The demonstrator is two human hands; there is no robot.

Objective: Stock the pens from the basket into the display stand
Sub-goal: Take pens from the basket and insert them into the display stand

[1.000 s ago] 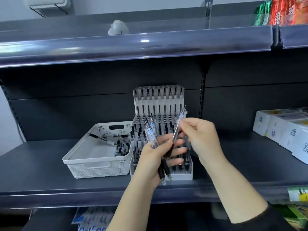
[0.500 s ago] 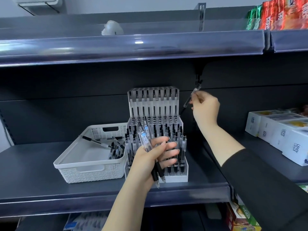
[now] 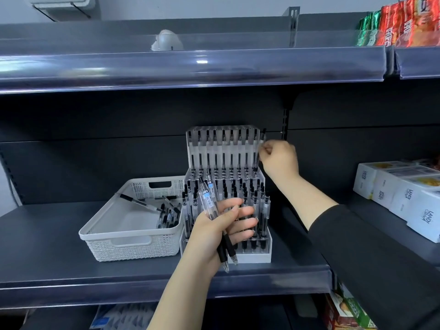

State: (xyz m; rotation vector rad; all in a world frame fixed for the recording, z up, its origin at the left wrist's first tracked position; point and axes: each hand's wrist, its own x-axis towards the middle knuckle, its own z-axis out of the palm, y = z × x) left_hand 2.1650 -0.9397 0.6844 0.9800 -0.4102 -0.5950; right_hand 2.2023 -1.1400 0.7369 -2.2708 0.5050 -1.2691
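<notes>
A clear tiered display stand [image 3: 259,257] full of upright pens sits on the dark middle shelf. Left of it, touching, is a white woven basket [image 3: 133,246] with several loose pens [image 3: 166,215] at its right end. My left hand [image 3: 221,229] is in front of the stand and grips a bundle of clear pens [image 3: 209,203] with black grips. My right hand [image 3: 279,158] pinches a single pen [image 3: 260,148] upright at the far right slot of the stand's top tier, its tip down in the row.
The shelf above [image 3: 190,70] hangs low over the stand, with a white object [image 3: 166,40] on it and snack bags [image 3: 402,25] at the right. White boxes [image 3: 400,194] fill the right of the middle shelf. More packets [image 3: 345,310] lie below.
My right hand took one pen from the bundle, carried it up and right, and now has it lowered at the top tier's right end. The left hand keeps the remaining pens.
</notes>
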